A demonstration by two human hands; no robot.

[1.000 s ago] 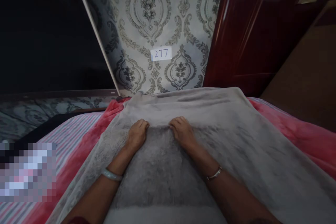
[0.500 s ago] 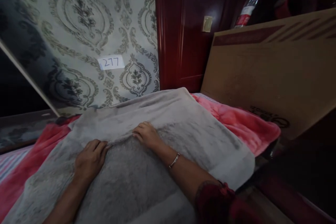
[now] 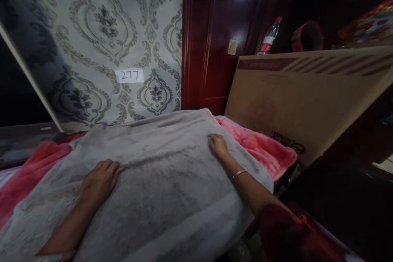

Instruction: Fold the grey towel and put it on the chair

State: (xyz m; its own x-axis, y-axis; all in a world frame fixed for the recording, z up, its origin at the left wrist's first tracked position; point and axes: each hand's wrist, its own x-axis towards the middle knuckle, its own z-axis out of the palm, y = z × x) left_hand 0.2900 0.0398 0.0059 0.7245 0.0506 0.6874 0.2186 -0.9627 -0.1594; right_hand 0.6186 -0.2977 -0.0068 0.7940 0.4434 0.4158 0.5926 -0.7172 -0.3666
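A: Logging hand state. My left hand (image 3: 100,180) lies palm-down on the grey blanket (image 3: 172,196), fingers loosely curled at the end of a ridge in the pile; it grips nothing that I can see. My right hand (image 3: 218,146) rests flat near the blanket's right edge, fingers extended, also gripping nothing.

B: Where does the blanket sit?

A: Spread over a pink blanket (image 3: 260,143) on the bed, which shows along the left and right sides. The far edge of the grey one lies close to the patterned wall (image 3: 101,28), where a label reading 277 (image 3: 129,75) is stuck. A cardboard box (image 3: 307,94) leans just beside the bed on the right, with a plastic bottle (image 3: 268,37) behind it.

B: Notes on doing the smoothing well?

A: My judgement: keep both palms flat and press lightly, so the pile lies one way without dragging the pink layer beneath. The ridge between the hands should be worked outward toward the right edge, not bunched inward. Hands well apart spread the tension evenly.
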